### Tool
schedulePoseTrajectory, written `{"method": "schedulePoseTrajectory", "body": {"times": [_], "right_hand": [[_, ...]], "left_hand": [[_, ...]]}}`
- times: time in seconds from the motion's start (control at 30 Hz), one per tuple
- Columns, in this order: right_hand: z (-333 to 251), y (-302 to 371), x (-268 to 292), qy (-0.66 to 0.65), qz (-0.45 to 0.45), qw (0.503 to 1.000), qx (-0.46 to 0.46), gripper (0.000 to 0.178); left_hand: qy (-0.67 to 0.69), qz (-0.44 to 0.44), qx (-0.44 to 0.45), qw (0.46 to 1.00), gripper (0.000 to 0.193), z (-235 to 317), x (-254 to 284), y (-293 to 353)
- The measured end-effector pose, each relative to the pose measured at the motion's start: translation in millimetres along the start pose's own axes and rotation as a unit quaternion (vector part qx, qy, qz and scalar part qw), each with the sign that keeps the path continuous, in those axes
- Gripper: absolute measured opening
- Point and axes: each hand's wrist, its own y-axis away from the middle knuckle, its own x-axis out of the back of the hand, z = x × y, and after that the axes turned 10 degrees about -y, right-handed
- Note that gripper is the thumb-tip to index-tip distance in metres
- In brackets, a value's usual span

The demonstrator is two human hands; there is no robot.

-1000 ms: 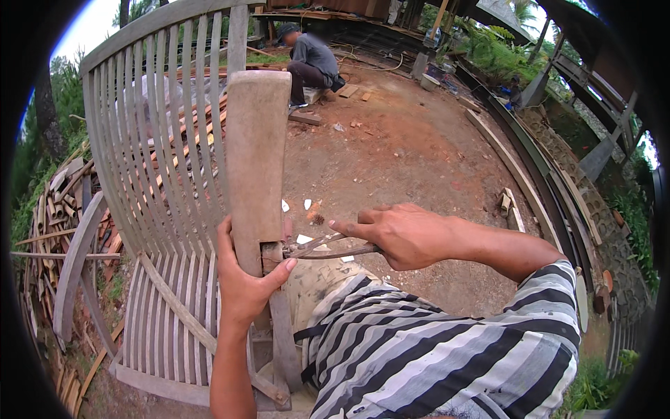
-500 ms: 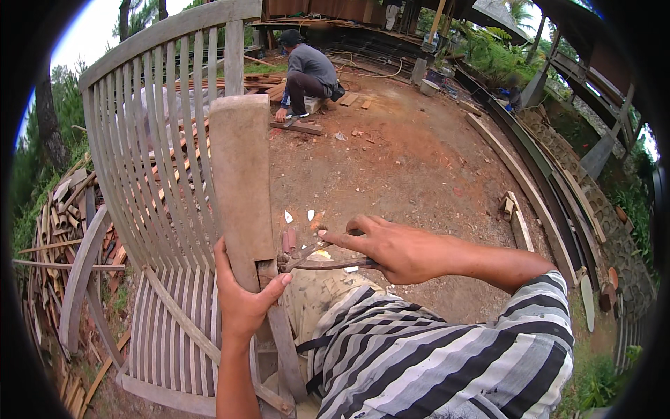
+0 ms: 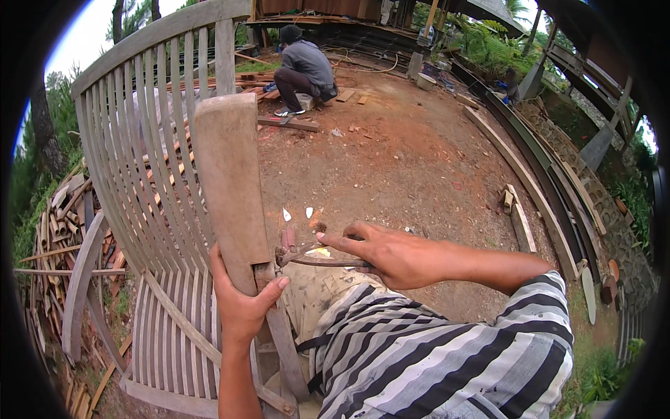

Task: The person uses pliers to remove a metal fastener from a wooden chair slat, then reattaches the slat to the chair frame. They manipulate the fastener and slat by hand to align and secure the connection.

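A weathered slatted wooden bench stands at my left. Its broad, flat armrest rises in front of me, with a notched joint at the lower end. My left hand is wrapped round the armrest beside that notch, thumb lying along the near edge. In my right hand are the handles of dark metal pincers, my index finger stretched along the upper handle. The pincers' jaws are at the notched joint; what they bite on is too small to make out.
A person in grey squats near a plank on the dirt ground. Scrap wood is heaped at the left. Long beams lie along the right side. White scraps lie beyond the pincers.
The armrest and bench top have shifted slightly left in view. My right hand and the pincer handles have dipped a little. The squatting person has drawn an arm in from the plank.
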Motion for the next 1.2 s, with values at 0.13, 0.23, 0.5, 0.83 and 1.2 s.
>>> {"method": "schedulePoseTrajectory", "body": {"times": [0.13, 0.23, 0.5, 0.83, 1.2], "right_hand": [[-4.7, -0.6, 8.0, -0.018, -0.026, 0.999, 0.005, 0.087], [0.9, 0.7, 3.0, -0.038, 0.0, 0.999, 0.039, 0.077], [1.9, -1.9, 2.6, 0.033, -0.006, 0.998, 0.052, 0.055], [-13.5, -2.9, 14.5, 0.114, 0.003, 0.993, 0.008, 0.053], [17.8, -27.3, 23.4, -0.106, -0.2, 0.974, -0.006, 0.044]], "left_hand": [[0.006, 0.005, -0.003, 1.0, 0.1, 0.3, 1.1, 0.5], [0.002, 0.009, -0.006, 1.0, 0.1, -1.1, 0.8, 0.5], [0.012, 0.019, -0.017, 1.0, 0.099, -4.9, -0.2, 0.8], [0.02, 0.014, -0.032, 0.999, 0.096, -5.4, 0.5, -0.9], [0.081, -0.016, -0.02, 0.996, 0.096, -8.7, -0.4, -3.1]]}}
